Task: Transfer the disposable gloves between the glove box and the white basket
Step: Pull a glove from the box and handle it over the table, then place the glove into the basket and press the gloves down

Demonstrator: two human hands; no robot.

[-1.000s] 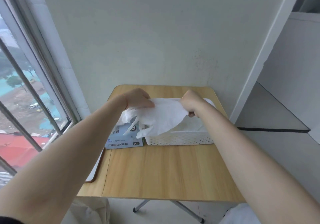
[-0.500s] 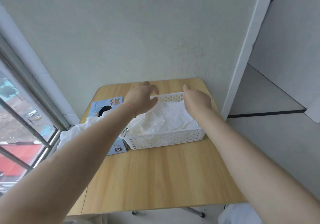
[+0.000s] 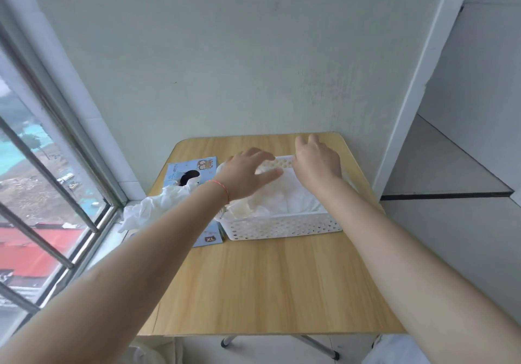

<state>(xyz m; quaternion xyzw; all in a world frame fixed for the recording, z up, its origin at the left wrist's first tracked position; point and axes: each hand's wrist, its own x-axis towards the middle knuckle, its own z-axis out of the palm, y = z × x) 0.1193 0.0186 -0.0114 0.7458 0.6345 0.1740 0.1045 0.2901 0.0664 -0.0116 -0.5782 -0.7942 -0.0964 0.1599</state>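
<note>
A: You're hovering both hands over the white perforated plastic basket [image 3: 282, 227]. Your left hand [image 3: 248, 174] is spread flat, fingers straight, gripping nothing. Your right hand [image 3: 317, 162] is reaching past the far rim, fingers loosely extended, also gripping nothing as far as I can see.

B: Where are the gloves sitting?

A: The thin white disposable gloves [image 3: 284, 197] are lying crumpled inside the basket. 1 more white glove bunch [image 3: 153, 207] is trailing out of the oval slot in the light blue cardboard glove box [image 3: 194, 167], just left of the basket on the wooden table [image 3: 267, 279].

B: Handling?

A: They're looking featherlight, limp and clingy. I'd be pinching 1 loose fold near the top, and expecting neighbours to drag along.
</note>
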